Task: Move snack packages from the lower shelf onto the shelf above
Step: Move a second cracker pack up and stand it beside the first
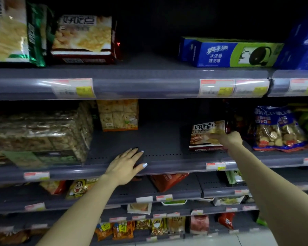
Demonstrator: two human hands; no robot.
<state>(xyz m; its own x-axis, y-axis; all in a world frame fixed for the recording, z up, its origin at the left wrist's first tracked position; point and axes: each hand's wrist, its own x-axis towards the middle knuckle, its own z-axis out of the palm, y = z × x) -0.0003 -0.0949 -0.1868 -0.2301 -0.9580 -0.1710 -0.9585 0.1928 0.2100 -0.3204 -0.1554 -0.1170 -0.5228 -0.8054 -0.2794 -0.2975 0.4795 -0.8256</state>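
Lift the dark red, glossy plastic biscuit packet (208,135) straight clear of the grey metal lower shelf (160,139), keeping it level under the shelf above (146,84). Right hand (228,139) closed on its right edge; left hand (126,166) spread flat, empty, left of packet.

One head-worn wide view, facing a store shelf unit square-on

We look forward and slightly down from the person's head, close enough that both forearms reach in from the bottom edge; the upper shelf (146,84) front edge crosses the picture above the middle, the lower shelf (167,167) front edge runs below it, and further shelves fall away toward the floor at the bottom right corner. The wide lens bows the shelf edges. We have no second view to compare.
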